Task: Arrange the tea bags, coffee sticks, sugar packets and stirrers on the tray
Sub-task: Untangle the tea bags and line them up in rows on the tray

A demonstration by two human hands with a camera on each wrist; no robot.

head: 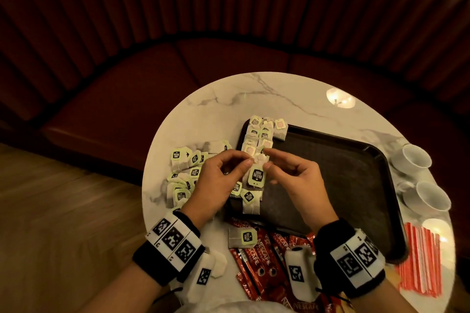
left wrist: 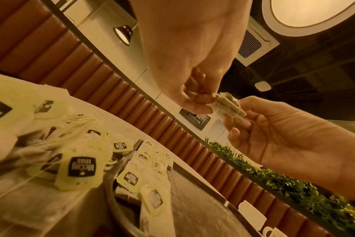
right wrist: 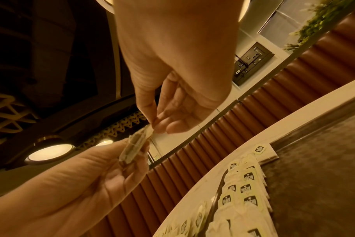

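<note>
The left hand (head: 218,180) and the right hand (head: 292,180) are both above the near left part of the tray (head: 343,185), and they hold one tea bag (head: 255,174) between them. The thumb and forefinger of each hand pinch one top corner of this bag, and the other fingers are loosely curled. The bag hangs down with its pale green tag toward the camera, lifted clear of the tray, as both wrist views show.

Along the left edge of the tray lies a row of tea bags (head: 256,134), partly overlapping, from the far corner toward the hands. Two more bags (head: 250,198) lie on the tray under the held one, near its near left corner. The rest of the tray floor is dark and bare.

Left of the tray, on the marble table (head: 229,99), is a loose pile of tea bags (head: 185,173); the left hand covers part of it. Just beside the near edge of the tray lie the red coffee sticks (head: 256,256), with one single tea bag (head: 241,237) on top of them. The wrist bands hide part of the sticks. Right of the tray stand two white cups (head: 422,178), and toward its near right corner lies a bundle of red-striped stirrers (head: 422,262). I cannot make out sugar packets.
</note>
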